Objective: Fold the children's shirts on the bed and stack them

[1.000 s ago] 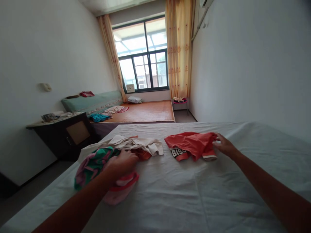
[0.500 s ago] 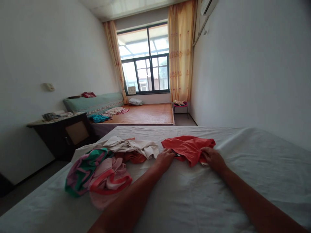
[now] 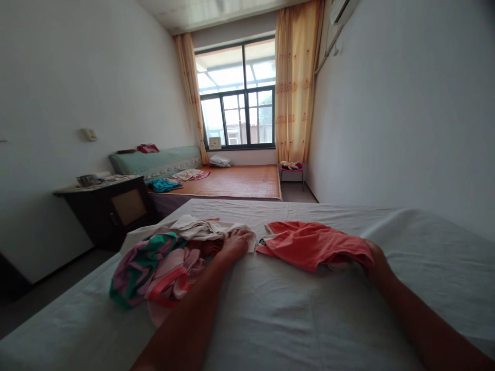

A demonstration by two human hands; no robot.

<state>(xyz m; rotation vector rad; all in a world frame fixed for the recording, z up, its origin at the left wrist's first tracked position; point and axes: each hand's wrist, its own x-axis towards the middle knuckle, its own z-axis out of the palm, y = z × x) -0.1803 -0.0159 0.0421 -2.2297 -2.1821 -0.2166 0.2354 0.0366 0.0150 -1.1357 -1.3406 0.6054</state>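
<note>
A coral-red garment (image 3: 309, 245) lies loosely spread on the white sheet in front of me, with a dark-and-white bit showing at its left edge. My right hand (image 3: 374, 260) is closed at the garment's right end, its fingers mostly hidden by the cloth. My left hand (image 3: 236, 244) rests with fingers apart on a beige cloth (image 3: 197, 228), left of the red garment and not touching it. Beside that cloth lie a green-and-purple garment (image 3: 145, 268) and a pink garment with red trim (image 3: 176, 283), partly covered by my left forearm.
The white sheet (image 3: 270, 319) covers the surface before me. Behind it stands a bed with a woven mat (image 3: 243, 180), a blue cloth (image 3: 164, 185) on it. A dark cabinet (image 3: 119, 211) is at the left and a small stool (image 3: 292, 169) at the back right.
My left hand has let go of the red garment and moved left onto the beige cloth. My right hand has moved right, and the red garment is stretched out wider.
</note>
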